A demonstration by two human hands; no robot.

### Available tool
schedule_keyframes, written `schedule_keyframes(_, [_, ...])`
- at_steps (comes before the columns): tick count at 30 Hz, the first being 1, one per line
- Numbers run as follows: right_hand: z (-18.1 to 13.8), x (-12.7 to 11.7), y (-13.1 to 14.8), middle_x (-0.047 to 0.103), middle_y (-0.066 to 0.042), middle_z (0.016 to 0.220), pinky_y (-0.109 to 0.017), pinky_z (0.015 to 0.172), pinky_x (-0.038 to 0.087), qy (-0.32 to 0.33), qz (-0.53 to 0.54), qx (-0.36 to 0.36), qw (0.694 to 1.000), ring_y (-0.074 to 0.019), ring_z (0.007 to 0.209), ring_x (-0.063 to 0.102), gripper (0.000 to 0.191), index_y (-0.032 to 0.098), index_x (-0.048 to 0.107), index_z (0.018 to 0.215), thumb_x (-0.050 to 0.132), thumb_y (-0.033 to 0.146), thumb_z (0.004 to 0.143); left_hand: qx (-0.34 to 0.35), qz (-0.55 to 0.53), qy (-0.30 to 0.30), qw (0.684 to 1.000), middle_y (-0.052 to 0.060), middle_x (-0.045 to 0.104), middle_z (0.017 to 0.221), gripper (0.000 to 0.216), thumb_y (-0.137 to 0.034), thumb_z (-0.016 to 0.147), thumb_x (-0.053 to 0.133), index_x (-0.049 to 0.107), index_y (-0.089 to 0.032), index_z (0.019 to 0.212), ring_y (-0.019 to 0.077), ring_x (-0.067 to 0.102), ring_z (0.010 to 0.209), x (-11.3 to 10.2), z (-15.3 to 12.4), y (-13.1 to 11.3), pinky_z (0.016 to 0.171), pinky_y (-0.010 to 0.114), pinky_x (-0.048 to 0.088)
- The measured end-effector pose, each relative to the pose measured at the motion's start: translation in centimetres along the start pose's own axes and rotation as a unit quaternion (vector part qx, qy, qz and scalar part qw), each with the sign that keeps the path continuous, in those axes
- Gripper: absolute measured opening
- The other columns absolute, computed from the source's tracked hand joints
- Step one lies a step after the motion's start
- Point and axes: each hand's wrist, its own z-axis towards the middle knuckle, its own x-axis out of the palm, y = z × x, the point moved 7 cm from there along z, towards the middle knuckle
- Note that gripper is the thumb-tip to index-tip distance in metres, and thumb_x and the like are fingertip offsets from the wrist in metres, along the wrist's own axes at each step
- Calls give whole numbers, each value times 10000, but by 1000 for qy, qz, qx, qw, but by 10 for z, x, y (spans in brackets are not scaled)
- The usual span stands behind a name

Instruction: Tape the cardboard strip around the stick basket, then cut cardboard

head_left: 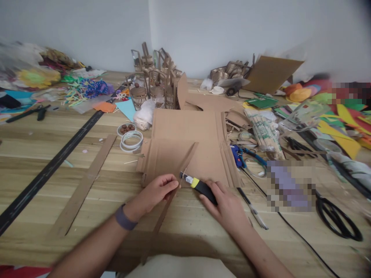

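Note:
My right hand [227, 206] grips a black and yellow utility knife [199, 186], its blade end pointing left onto the near edge of a flattened brown cardboard sheet [188, 150]. My left hand [158, 192], with a grey band on the wrist, has its fingers curled down onto a long narrow cardboard strip [176, 187] that runs diagonally from the sheet toward me. The knife tip sits right beside that strip, close to my left fingertips.
A second cardboard strip [84, 187] and a long black ruler [49, 170] lie at the left. Tape rolls [131, 139], small cardboard lantern models [153, 83], a glue gun [239, 155], skewers [265, 135], black scissors [336, 220], a cable and coloured paper crowd the wooden table [43, 143].

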Motion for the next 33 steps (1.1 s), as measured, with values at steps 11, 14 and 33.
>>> schedule_keyframes(11, [-1, 7, 5, 690, -83, 897, -299, 582, 511, 7, -19, -6, 1000, -208, 674, 690, 359, 185, 587, 1132, 410, 459, 982, -34, 46, 14, 998, -45, 501, 586, 555, -667, 799, 525, 604, -135, 936, 76, 327, 445, 1, 2, 6, 413, 211, 206])
schedule_keyframes(14, [0, 7, 7, 688, -89, 910, -298, 584, 511, 5, -22, -8, 1000, -208, 682, 688, 358, 182, 588, 1133, 416, 455, 979, -49, 43, 23, 998, -52, 499, 563, 551, -661, 784, 541, 602, -134, 935, 71, 304, 431, 4, 2, 8, 417, 209, 209])
schedule_keyframes(33, [-3, 5, -2, 684, -93, 950, -302, 621, 507, 21, -18, 5, 1000, -212, 735, 687, 349, 190, 586, 1168, 455, 442, 967, -31, -19, 34, 999, -50, 490, 533, 492, -641, 792, 583, 582, -151, 837, 79, 332, 466, 6, 1, 9, 483, 223, 212])
